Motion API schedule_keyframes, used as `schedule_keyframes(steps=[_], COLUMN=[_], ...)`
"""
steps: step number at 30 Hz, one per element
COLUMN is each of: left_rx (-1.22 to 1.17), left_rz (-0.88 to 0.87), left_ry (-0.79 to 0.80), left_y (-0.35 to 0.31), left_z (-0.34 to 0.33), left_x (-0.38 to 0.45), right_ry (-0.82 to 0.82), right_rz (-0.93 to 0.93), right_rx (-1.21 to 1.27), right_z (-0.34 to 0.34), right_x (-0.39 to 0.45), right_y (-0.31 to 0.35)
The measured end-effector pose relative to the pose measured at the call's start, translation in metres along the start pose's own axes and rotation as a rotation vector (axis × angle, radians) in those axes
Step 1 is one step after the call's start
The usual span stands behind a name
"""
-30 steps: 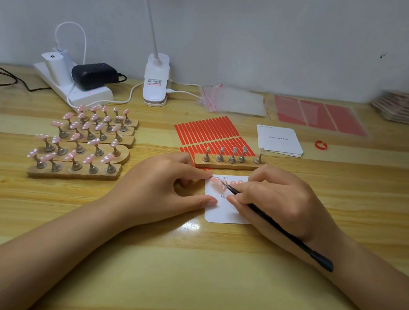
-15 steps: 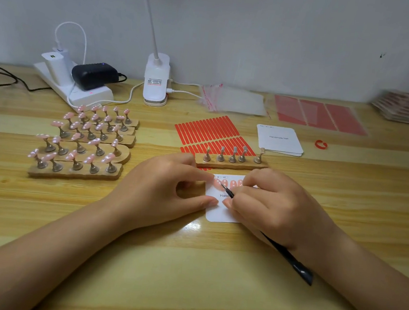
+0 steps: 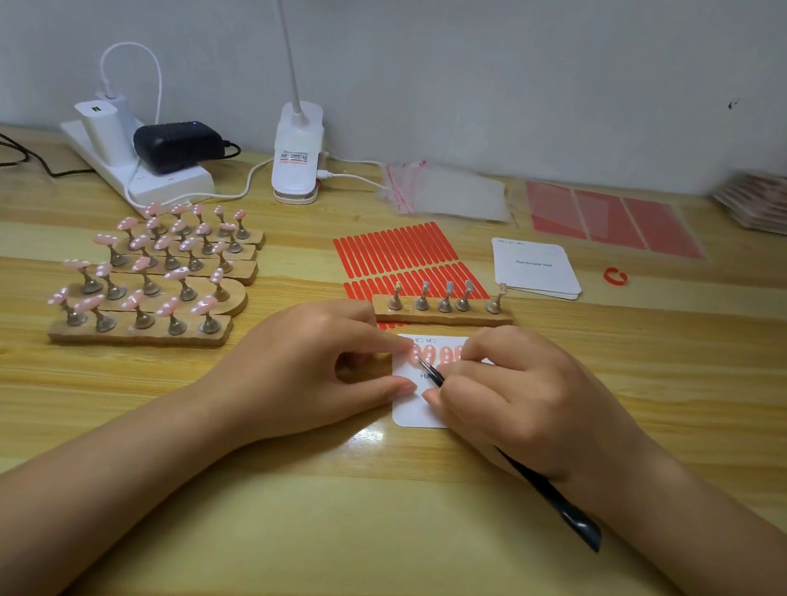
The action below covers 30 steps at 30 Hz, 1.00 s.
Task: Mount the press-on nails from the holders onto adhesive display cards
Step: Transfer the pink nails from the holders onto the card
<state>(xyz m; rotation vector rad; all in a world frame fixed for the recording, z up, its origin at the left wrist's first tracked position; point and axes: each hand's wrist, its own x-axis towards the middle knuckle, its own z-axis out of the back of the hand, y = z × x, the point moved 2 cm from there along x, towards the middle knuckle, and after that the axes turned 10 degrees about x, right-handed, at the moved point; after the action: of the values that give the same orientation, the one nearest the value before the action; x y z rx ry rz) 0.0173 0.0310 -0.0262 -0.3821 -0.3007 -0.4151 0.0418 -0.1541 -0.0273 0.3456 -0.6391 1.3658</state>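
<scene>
White rounded-corner card (image 3: pixel 414 410) lies flat on the wood-grain bench (image 3: pixel 359 534), near its middle, long axis running away from the person; glossy pink oval nails (image 3: pixel 429 353) sit in a row across its far end, tips pointing away. Left hand (image 3: pixel 316 377) curls at the card's left edge, forefinger and thumb tips touching that edge. Right hand (image 3: pixel 525 402) covers the card's right side and pinches a thin black tool (image 3: pixel 555 498), metal tip on a nail. Bare wooden holder (image 3: pixel 443 313) with metal pegs lies just beyond the card. Loaded holders (image 3: pixel 152 284) toward the left edge.
</scene>
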Motion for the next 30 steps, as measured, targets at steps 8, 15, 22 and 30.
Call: schedule_keyframes(steps=[8,15,22,30], left_rx=[-0.028,-0.040,-0.056,-0.044], left_rz=[0.019,0.031,0.057,0.081], left_ry=[0.008,0.025,0.021,0.025], left_y=[0.003,0.004,0.003,0.003], left_z=[-0.001,-0.002,-0.001,-0.001], left_x=[0.000,0.001,0.001,0.000], right_ry=[-0.014,-0.140,-0.120,-0.082], right_rz=[-0.053,-0.298,-0.576,-0.501], right_rx=[0.077,0.284,0.441,0.394], right_z=[0.001,0.007,0.000,-0.003], right_x=[0.002,-0.004,-0.006,-0.006], right_y=[-0.003,-0.009,-0.015,-0.015])
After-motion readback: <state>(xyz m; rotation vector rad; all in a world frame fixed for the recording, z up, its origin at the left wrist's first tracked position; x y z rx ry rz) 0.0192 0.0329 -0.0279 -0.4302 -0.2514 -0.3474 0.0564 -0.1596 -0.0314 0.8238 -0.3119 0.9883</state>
